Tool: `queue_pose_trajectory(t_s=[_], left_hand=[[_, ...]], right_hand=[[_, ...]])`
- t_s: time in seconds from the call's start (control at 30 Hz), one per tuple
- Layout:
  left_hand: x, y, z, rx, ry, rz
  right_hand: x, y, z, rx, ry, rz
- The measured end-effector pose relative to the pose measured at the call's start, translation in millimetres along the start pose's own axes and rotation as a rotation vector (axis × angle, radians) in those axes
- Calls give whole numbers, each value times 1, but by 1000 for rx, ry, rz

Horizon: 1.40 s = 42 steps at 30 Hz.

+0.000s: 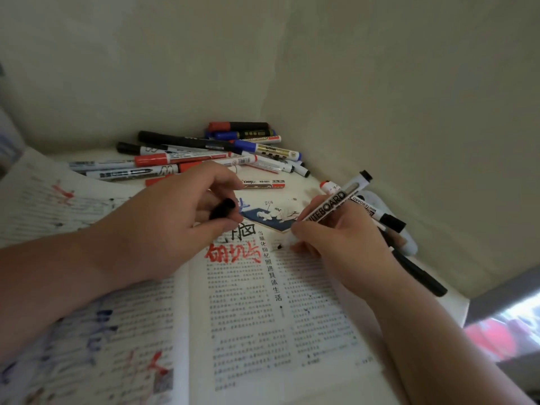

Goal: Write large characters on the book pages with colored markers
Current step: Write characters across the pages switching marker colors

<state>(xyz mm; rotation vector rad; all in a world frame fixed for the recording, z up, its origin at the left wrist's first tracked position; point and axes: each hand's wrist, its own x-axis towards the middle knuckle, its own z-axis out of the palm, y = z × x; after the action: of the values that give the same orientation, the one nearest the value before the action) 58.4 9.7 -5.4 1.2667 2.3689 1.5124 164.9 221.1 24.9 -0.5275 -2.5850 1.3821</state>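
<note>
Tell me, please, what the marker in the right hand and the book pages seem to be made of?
The marker in the right hand looks like smooth plastic: a white barrel with crisp black print. The black cap in the left hand is probably plastic too. The book pages look like thin matte paper: the far left page curls up, and the ink has bled.

Small print in the open white paper book blurs beyond reading; its left page runs off the edge. The left hand hides most of a black plastic cap (one end shows).
</note>
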Motion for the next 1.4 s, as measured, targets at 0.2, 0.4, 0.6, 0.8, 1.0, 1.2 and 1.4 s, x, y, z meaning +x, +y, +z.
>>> queue_pose_trajectory(t_s=[0.2, 0.4, 0.6, 0.8, 1.0, 1.2, 1.4], left_hand=[[-1, 1, -5, 215, -35, 83], [-1, 1, -6, 262, -55, 117], [-2, 4, -4, 200, -88, 86], [-3, 3, -4, 231, -87, 95], [-4, 5, -5, 239, -104, 92], [-3, 6, -3, 245, -123, 91], [-4, 4, -3, 238, -116, 89]], right_hand=[[-4, -4, 3, -58, -1, 10], [-5, -8, 4, -162, 8, 5], [-2, -6, 2, -145, 78, 3], [-4, -4, -3, -2, 160, 50], [-3, -7, 0, -94, 170, 79], [-3, -5, -4, -26, 134, 96], [-2, -4, -3, -130, 173, 79]])
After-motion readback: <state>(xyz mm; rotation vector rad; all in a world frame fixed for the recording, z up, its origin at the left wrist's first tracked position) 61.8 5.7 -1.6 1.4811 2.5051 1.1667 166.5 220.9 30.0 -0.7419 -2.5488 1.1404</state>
